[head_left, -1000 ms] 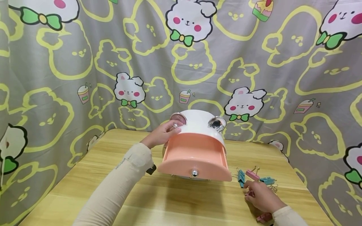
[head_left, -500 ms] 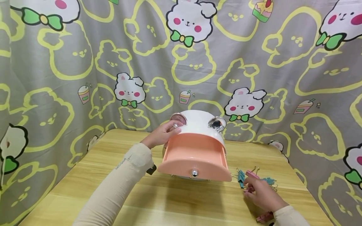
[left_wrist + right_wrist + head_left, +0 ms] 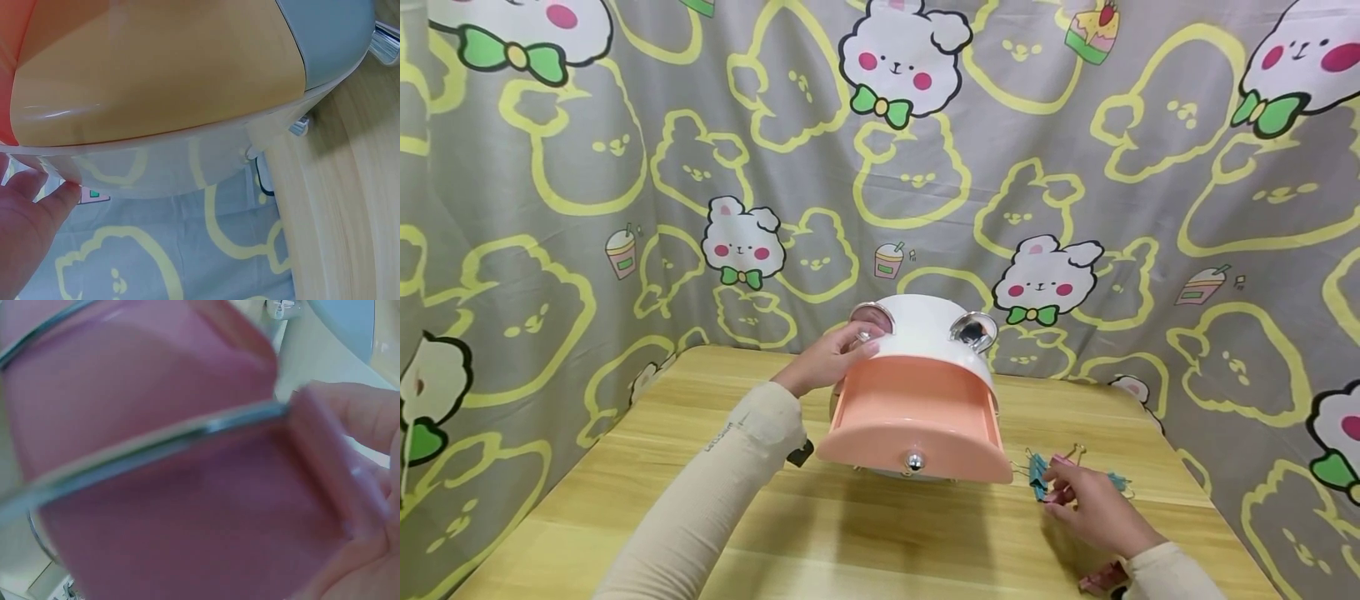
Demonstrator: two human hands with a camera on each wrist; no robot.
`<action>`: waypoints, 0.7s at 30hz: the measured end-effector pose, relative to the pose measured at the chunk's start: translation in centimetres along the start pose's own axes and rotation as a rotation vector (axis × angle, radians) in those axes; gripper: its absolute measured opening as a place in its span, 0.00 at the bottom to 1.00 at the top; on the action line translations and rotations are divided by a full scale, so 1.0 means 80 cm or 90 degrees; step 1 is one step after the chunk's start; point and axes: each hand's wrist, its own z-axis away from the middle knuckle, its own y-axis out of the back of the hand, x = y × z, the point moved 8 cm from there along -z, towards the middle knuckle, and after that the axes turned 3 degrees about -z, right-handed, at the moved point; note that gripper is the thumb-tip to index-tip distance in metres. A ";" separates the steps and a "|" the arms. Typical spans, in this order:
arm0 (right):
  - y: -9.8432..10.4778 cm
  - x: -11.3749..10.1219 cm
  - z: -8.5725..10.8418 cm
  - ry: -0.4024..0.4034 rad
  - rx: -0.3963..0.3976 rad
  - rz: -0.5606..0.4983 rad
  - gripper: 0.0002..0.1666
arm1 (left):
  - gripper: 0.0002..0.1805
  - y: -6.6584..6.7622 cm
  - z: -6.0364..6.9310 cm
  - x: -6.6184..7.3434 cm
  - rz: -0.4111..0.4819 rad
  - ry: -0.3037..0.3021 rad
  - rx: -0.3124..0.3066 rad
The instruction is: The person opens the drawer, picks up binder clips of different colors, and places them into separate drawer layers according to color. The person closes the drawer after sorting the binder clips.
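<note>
A white storage box (image 3: 917, 321) with silver-rimmed eyes stands on the table, its peach drawer (image 3: 917, 450) pulled out toward me. My left hand (image 3: 827, 358) holds the box by its left eye; in the left wrist view, fingertips (image 3: 62, 194) touch the white rim. To the right of the drawer, my right hand (image 3: 1097, 508) pinches a pink binder clip (image 3: 1056, 497), mostly hidden by the fingers. Against those fingers lies a teal binder clip (image 3: 1037, 477), with another pink clip (image 3: 1063, 460) just behind. A large, blurred pink clip face (image 3: 156, 506) fills the right wrist view.
Another pink binder clip (image 3: 1102, 577) lies beside the right wrist. More teal (image 3: 1120, 482) shows behind the right hand. A small black object (image 3: 800, 452) sits by the left sleeve. A patterned curtain (image 3: 820, 167) surrounds the wooden table (image 3: 820, 542).
My right hand has shifted slightly up and left, covering more of the teal and pink clips behind it. The left hand, box and drawer look unchanged.
</note>
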 end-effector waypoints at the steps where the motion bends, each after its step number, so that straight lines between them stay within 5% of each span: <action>1: 0.001 -0.001 0.000 -0.003 0.002 0.000 0.16 | 0.17 0.000 0.000 0.000 -0.005 -0.001 0.000; 21: 0.020 -0.014 -0.010 -0.030 0.035 -0.020 0.18 | 0.16 0.000 0.001 0.002 -0.004 0.004 -0.001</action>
